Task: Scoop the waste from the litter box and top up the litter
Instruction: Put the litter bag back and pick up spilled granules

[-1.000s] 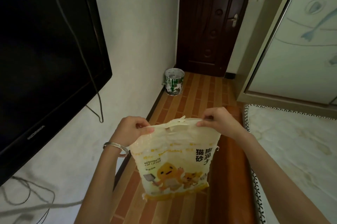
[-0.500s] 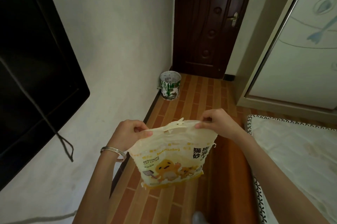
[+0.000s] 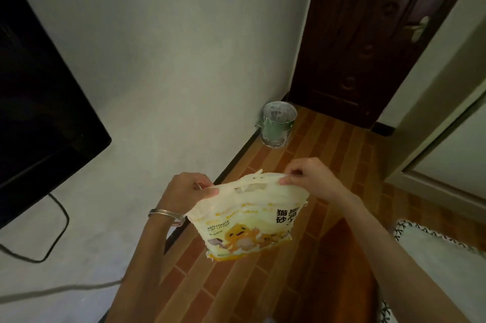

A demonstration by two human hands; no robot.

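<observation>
A pale yellow bag of bentonite cat litter point(image 3: 247, 222), printed with cartoon cats, hangs in the air in front of me above the floor. My left hand point(image 3: 186, 191) pinches the bag's top left corner, a metal bangle on its wrist. My right hand point(image 3: 307, 178) pinches the top right corner. The bag's top edge with its handle cut-out is stretched between the two hands. No litter box or scoop is in view.
A green and white bucket point(image 3: 277, 124) stands on the brick-patterned floor by the wall, near a dark wooden door point(image 3: 368, 33). A black TV screen point(image 3: 39, 102) with hanging cables is on the left wall. A white mat point(image 3: 441, 257) lies at the right.
My view has swung to the left, so the door and bucket sit further right. Both hands keep their hold on the bag's top corners, and the bag tilts a little.
</observation>
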